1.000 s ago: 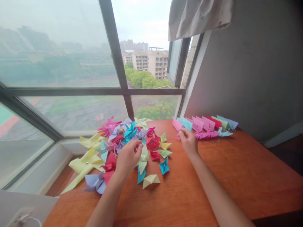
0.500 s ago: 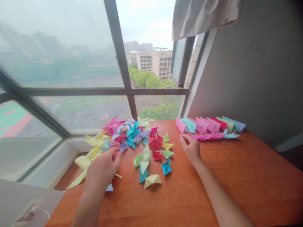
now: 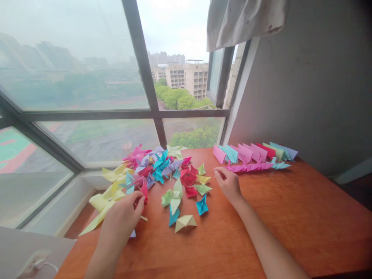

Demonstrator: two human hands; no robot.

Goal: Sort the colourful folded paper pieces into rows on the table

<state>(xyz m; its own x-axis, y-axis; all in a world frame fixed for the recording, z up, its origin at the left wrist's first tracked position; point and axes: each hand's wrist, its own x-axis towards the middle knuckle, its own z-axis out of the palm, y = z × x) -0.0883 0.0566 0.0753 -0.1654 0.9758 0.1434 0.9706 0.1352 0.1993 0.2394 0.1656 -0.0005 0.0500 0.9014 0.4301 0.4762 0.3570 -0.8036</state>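
My left hand (image 3: pixel 123 213) is at the left of the paper pile, its fingers curled together beside a red folded piece (image 3: pixel 144 190); what they hold, if anything, is hidden. My right hand (image 3: pixel 228 184) hovers by the left end of a row of magenta paper cranes (image 3: pixel 249 167), thumb and forefinger pinched, and any small thing between them cannot be made out. Between the hands lie folded papers: red boats (image 3: pixel 188 176), a blue boat (image 3: pixel 202 205), a pale yellow boat (image 3: pixel 186 222) and a light green piece (image 3: pixel 176 197). Yellow pinwheels (image 3: pixel 109 197) lie at the left.
Behind the cranes stands a row of folded papers (image 3: pixel 252 152) in pink, blue, red and green. The wooden table (image 3: pixel 302 217) meets a window frame (image 3: pixel 116 115) and a grey wall (image 3: pixel 305 89). A wall socket (image 3: pixel 33 265) is at the lower left.
The view has shifted slightly. My left hand has moved down and back from the purple boat, uncovering the red folded piece. My right hand has stayed near the cranes.
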